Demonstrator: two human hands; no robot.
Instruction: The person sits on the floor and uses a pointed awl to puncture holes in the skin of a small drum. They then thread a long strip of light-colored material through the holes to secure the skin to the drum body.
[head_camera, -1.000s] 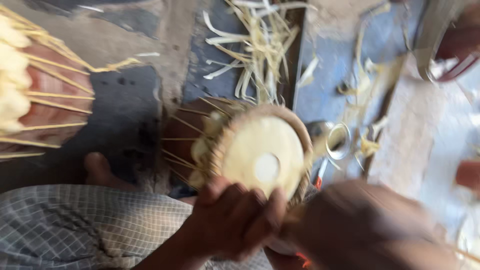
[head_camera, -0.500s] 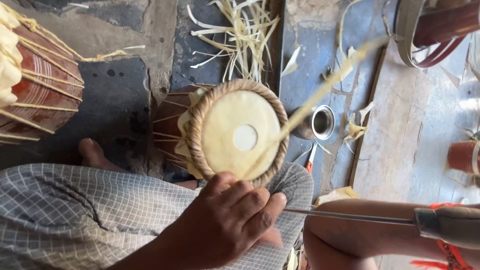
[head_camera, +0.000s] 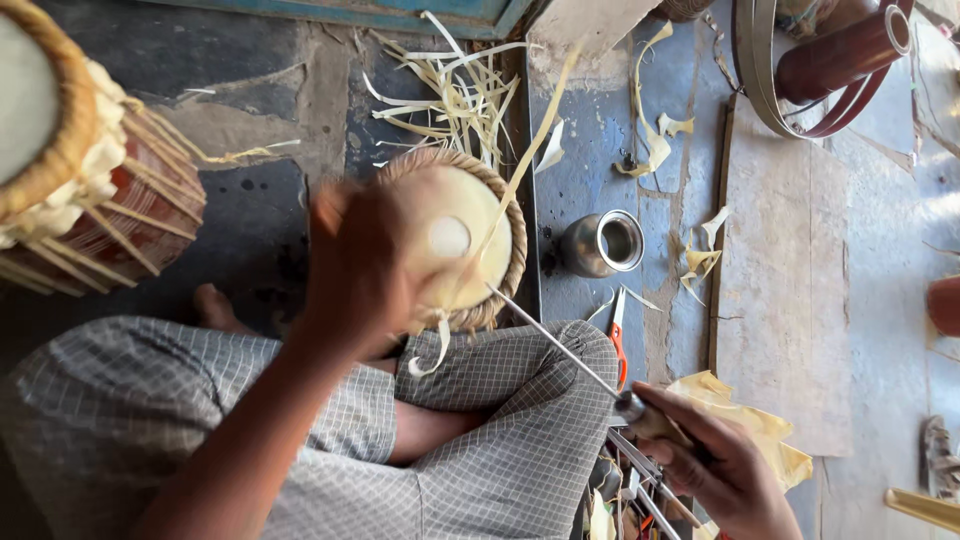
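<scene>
Lying far on the floor: pale strip shavings (head_camera: 455, 85); standing right (upright), a small metal cup (head_camera: 603, 243).

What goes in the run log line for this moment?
left hand: on small drum | right hand: holds metal rod, tip at drum rim | metal cup beside

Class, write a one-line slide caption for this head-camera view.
Seated cross-legged, a person steadies a small drum with the left hand while the right hand holds a long metal awl to its woven rim.
</scene>
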